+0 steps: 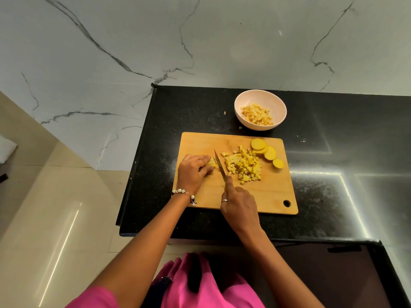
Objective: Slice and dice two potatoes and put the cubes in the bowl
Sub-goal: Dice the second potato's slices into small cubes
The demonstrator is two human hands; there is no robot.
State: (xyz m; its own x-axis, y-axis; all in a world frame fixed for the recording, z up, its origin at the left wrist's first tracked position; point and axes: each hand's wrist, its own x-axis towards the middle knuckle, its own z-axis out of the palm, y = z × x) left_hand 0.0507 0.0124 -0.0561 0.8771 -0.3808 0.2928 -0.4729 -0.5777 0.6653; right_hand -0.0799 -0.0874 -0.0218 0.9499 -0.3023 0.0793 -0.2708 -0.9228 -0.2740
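On the board [262, 196], the left hand [193, 172] presses down on a small clump of potato strips [212, 162], its fingers curled over them and closed on the piece, while the right hand [239, 205] is clamped around the handle of the knife [219, 166], whose blade stands just at 3 o'clock of the left fingertips. A loose pile of cubes [243, 166] lies at 3 o'clock of the blade, and four uncut rounds [266, 152] sit beyond it toward 2 o'clock, near the board's far right edge. The bowl [239, 101] stands on the dark surface [333, 130] at 12 o'clock of the board, apart from it, already holding a share of cubes. The chief risk seems to be the fingers: the strips left under the left hand are short, so the blade works very close to the fingertips, and a slip or a piece rolling could bring the edge onto them. Cubes could also scatter off the board when the pile is pushed or carried, since the bowl is not touching it; one small scrap [224, 112] already lies on the surface at 9 o'clock of the bowl. Hasty cuts on the rounds would likely give uneven cubes.
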